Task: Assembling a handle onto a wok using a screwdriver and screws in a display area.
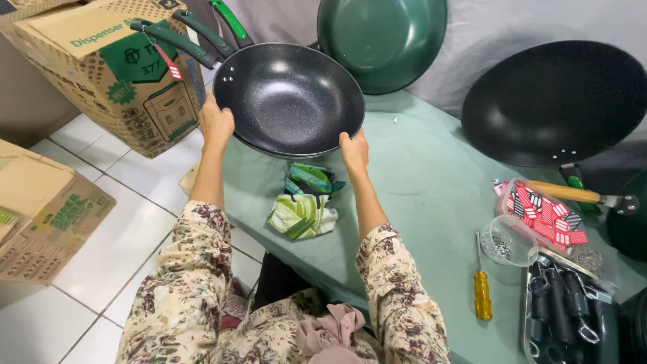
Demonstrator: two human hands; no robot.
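While both arms are stretching forward, the person is holding up a black speckled wok (288,98) over the far edge of the green-covered desk (431,195). The left hand (216,125) is clasping the rim at about nine o'clock, and the right hand (354,152) is gripping the rim near five o'clock, fingers curled under the edge on both sides. The wok's green handle (176,42) is sticking out toward ten o'clock, with a small tag dangling from it.

Judging by its look, this is a stiff metal pan with some weight, and the smooth coated bowl is likely slippery, so the rim on opposite sides or the handle is offering the surest hold.

Just below the wok, a crumpled green-and-white cloth (304,202) is lying on the desk. At twelve o'clock a green pan (382,40) is leaning upright, and at two o'clock a large black pan (556,101) is resting. A yellow-handled screwdriver (482,290) is lying at four o'clock, near a clear cup of small screws (504,244). A cardboard box (111,74) is standing at ten o'clock.
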